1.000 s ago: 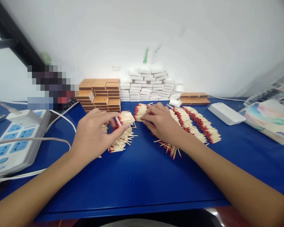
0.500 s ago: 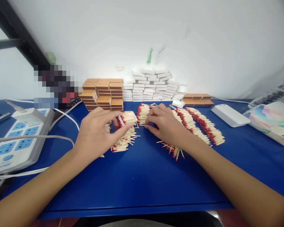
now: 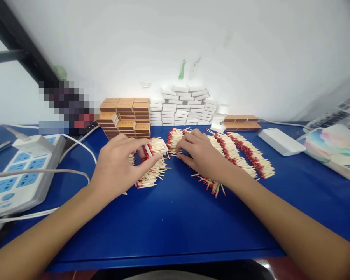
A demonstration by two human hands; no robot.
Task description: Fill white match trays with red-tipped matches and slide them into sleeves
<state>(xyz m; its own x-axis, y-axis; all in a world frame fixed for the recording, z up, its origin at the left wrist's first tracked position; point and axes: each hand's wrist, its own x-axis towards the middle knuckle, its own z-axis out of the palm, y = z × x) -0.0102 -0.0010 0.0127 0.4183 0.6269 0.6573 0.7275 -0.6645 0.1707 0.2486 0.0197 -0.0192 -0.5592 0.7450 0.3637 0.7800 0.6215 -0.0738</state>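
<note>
My left hand (image 3: 116, 165) grips a small white matchbox tray (image 3: 148, 150) between thumb and fingers. Red-tipped matches (image 3: 158, 146) lie inside that tray, which is slightly tilted. Beneath it spreads a loose pile of matches (image 3: 151, 177) on the blue table. My right hand (image 3: 202, 155) is at another heap of matches (image 3: 174, 139), its fingers curled toward the thumb. Whatever is between those fingertips, if anything, is hidden. More matches lie in rows (image 3: 251, 155) to the right of this hand, partly covered by the wrist.
Brown matchboxes (image 3: 125, 105) are stacked against the wall, beside piled white trays (image 3: 182, 107). Further right lie flat brown box sleeves (image 3: 241, 126), a white block-shaped device (image 3: 281, 141) and a pastel-patterned packet (image 3: 335, 149). A power strip (image 3: 43, 186) with cables occupies the left side.
The view has shifted slightly, moving everything a little to the left. Both hands keep nearly the same pose, and the tray stays in my left hand.
</note>
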